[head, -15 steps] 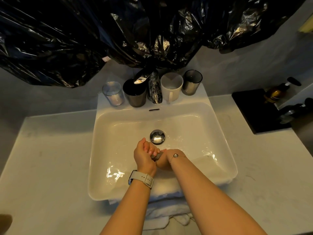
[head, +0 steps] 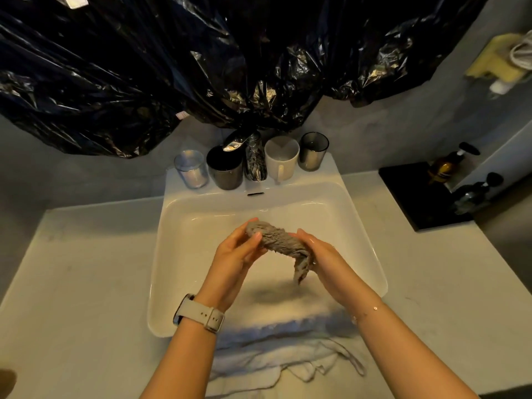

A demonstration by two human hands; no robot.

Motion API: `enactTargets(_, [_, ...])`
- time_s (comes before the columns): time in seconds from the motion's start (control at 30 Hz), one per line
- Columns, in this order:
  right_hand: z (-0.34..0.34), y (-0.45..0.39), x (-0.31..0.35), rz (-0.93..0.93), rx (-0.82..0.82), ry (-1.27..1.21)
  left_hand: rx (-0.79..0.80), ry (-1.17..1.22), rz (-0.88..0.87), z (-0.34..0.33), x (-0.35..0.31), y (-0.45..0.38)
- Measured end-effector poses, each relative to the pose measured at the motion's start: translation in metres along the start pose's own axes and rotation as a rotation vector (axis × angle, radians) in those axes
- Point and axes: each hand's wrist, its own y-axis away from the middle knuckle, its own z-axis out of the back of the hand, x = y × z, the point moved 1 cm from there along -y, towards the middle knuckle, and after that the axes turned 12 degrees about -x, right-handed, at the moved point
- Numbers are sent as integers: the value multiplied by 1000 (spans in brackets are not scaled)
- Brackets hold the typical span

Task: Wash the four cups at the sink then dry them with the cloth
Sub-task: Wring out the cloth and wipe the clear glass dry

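I'm pinching the twisted grey cloth (head: pixel 276 240) mid-frame over the sink (head: pixel 161 254), left hand (head: pixel 233 254) and right hand (head: pixel 322 254) gripping its ends (cups untouched, upper centre), wringing gently.

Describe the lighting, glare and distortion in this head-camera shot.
Head view: dim, warm light; bright glare on the crinkled black plastic sheet and the chrome tap; a soft shadow in the white basin under the twisted grey cloth; wide-angle bending of the pale countertop edges.
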Motion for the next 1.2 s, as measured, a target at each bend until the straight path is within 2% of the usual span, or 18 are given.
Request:
enactTargets(0.1, [6, 18, 11, 206, 38, 154, 4, -75, -16, -3, -6, 9])
enactTargets(0.2, [8, 25, 15, 365, -46, 267, -43, -216, -45, -6, -9, 15])
enactTargets(0.27, [11, 27, 15, 453, -99, 341, -45, -254, -5, -5, -11, 16])
enactTargets(0.37, [16, 30, 19, 524, -178, 206, -4, -344, 97, 0, -16, 17])
enactTargets(0.47, [19, 32, 26, 522, -256, 52, 117, -535, 170, 3, -23, 20])
enactTargets(0.57, [16, 29, 29, 535, -240, 140, 183, -664, 166, 4, -27, 24])
enactTargets(0.63, [13, 30, 30, 544, -239, 171, 134, -514, 146, 2, -27, 26])
enactTargets(0.73, [11, 39, 35, 703, -209, 274, 6, 51, 280, -2, -30, 25])
enactTargets(0.77, [9, 43, 37, 749, -167, 314, 17, 133, 304, -5, -33, 26])
enactTargets(0.8, [7, 48, 38, 773, -119, 339, 64, 111, 290, -8, -35, 29])
enactTargets(0.87, [3, 53, 40, 778, -53, 340, 140, -84, 195, -15, -34, 33])
enactTargets(0.9, [2, 55, 42, 765, -55, 311, 125, -190, 138, -18, -34, 34])
enactTargets(1.03, [9, 49, 42, 663, -181, 136, -120, -408, 83, -8, -24, 21])
enactTargets(1.1, [12, 48, 40, 642, -209, 123, -179, -522, 25, 1, -20, 15])
enactTargets(1.17, [15, 49, 38, 614, -251, 116, -212, -489, 26, 9, -18, 13])
enactTargets(1.2, [17, 48, 37, 591, -271, 109, -229, -401, 61, 13, -20, 12])
